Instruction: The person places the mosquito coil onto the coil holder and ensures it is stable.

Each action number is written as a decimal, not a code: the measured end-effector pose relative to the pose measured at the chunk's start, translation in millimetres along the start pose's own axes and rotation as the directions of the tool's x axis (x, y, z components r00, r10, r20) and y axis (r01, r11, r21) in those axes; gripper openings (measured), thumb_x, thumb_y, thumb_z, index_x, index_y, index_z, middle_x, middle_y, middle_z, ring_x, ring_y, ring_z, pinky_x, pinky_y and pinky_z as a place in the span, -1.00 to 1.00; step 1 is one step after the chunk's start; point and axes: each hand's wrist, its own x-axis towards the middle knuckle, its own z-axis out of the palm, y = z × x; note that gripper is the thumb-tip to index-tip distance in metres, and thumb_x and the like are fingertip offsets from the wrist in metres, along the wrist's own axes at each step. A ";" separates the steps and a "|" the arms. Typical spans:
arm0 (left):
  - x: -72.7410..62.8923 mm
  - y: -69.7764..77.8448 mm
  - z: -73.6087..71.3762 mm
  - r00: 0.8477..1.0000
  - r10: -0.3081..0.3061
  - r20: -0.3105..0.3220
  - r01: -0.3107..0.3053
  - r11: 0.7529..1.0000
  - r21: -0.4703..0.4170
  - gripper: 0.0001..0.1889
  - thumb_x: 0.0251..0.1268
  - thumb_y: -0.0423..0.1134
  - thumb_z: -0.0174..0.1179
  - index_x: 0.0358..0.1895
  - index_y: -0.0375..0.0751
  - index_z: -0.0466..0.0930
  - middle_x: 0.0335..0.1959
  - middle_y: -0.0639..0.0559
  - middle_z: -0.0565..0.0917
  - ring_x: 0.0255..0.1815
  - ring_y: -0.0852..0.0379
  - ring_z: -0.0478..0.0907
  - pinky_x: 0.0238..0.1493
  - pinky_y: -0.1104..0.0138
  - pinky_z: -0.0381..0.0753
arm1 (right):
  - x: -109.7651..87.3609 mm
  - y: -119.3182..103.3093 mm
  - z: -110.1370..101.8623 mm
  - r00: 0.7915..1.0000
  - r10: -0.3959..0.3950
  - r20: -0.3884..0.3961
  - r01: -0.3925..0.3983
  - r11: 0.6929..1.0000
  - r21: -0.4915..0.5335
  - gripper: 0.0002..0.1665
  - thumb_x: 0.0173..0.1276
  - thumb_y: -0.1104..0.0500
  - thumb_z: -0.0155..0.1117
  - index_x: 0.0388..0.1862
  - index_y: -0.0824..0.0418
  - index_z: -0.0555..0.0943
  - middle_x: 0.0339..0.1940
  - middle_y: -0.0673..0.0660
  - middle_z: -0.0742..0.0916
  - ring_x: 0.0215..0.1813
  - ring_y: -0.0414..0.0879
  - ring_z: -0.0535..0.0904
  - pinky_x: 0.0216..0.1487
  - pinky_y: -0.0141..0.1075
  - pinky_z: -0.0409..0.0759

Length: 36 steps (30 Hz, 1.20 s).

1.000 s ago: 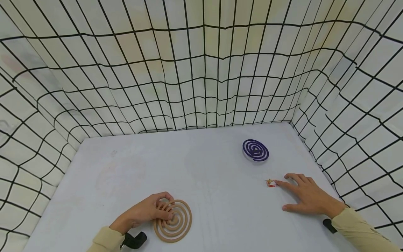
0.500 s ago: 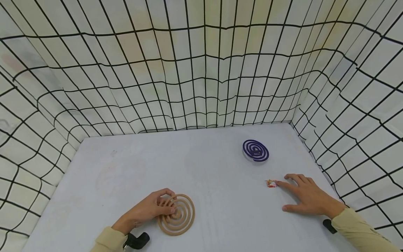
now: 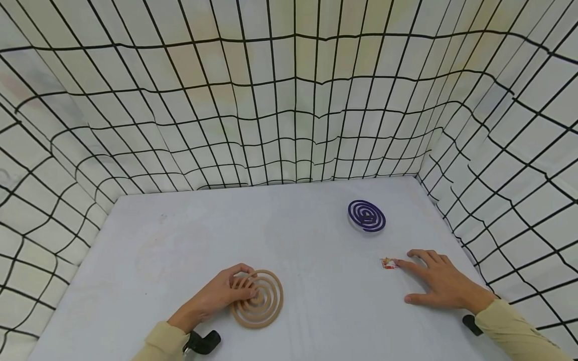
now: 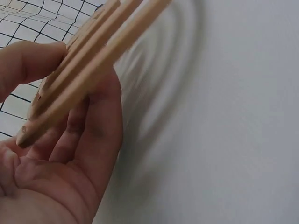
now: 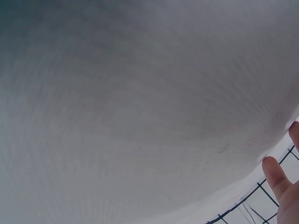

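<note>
A tan mosquito coil (image 3: 276,300) is pinched between the thumb and fingers of my left hand (image 3: 221,293). In the left wrist view the coil (image 4: 93,77) stands tilted and clear of the white surface, its ringed shadow falling beside it. My right hand (image 3: 437,282) rests on the table at the right with its fingers spread. Its index fingertip touches the edge of a small red and white printed piece (image 3: 389,263), too small to read. In the right wrist view only parts of the fingers (image 5: 275,175) show at the right edge.
Farther back on the right lies a dark purple mosquito coil (image 3: 367,215) on the white tabletop (image 3: 203,230). A black grid netting (image 3: 293,110) over white sheeting encloses the back and both sides. Black wrist-worn devices show near each cuff, the left one (image 3: 205,342) close to the tabletop.
My left hand has moved a little forward and to the right, carrying the tan mosquito coil along. The right hand, the printed piece and the purple coil have stayed put.
</note>
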 end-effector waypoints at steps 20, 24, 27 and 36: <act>22.5 10.6 16.3 0.992 -0.013 -0.127 0.016 1.000 0.023 -0.37 0.22 -0.17 0.50 0.29 -0.28 0.44 -0.25 0.05 0.74 -0.27 0.17 0.60 -0.18 0.37 0.60 | -0.1 -0.6 -0.8 1.000 -0.004 -0.012 0.004 1.000 0.001 0.01 0.12 -0.67 0.25 0.52 -0.37 0.40 0.37 0.08 0.54 0.36 0.16 0.46 0.25 0.23 0.46; 25.9 12.9 18.3 0.990 -0.013 -0.143 0.016 1.000 0.020 -0.37 0.21 -0.18 0.51 0.28 -0.28 0.44 -0.24 0.03 0.75 -0.25 0.17 0.61 -0.18 0.38 0.59 | 0.4 -1.2 -1.4 1.000 -0.004 -0.013 0.004 1.000 -0.003 0.01 0.13 -0.68 0.23 0.53 -0.37 0.39 0.37 0.08 0.54 0.36 0.17 0.46 0.27 0.24 0.45; 27.9 14.3 19.8 0.988 -0.012 -0.152 0.016 1.000 0.023 -0.37 0.21 -0.18 0.51 0.28 -0.28 0.44 -0.23 0.01 0.74 -0.25 0.18 0.61 -0.17 0.38 0.59 | 0.5 -1.2 -1.0 1.000 0.004 -0.008 -0.004 1.000 -0.002 0.01 0.12 -0.69 0.22 0.53 -0.38 0.39 0.38 0.07 0.54 0.37 0.15 0.45 0.29 0.23 0.44; 33.6 20.2 23.6 0.985 -0.007 -0.173 0.012 1.000 0.027 -0.38 0.24 -0.15 0.49 0.30 -0.26 0.44 -0.15 -0.04 0.74 -0.21 0.16 0.59 -0.14 0.37 0.58 | 0.3 -0.4 -0.3 1.000 0.001 -0.005 -0.001 1.000 -0.008 0.01 0.12 -0.68 0.22 0.53 -0.38 0.38 0.38 0.08 0.53 0.37 0.16 0.46 0.29 0.23 0.44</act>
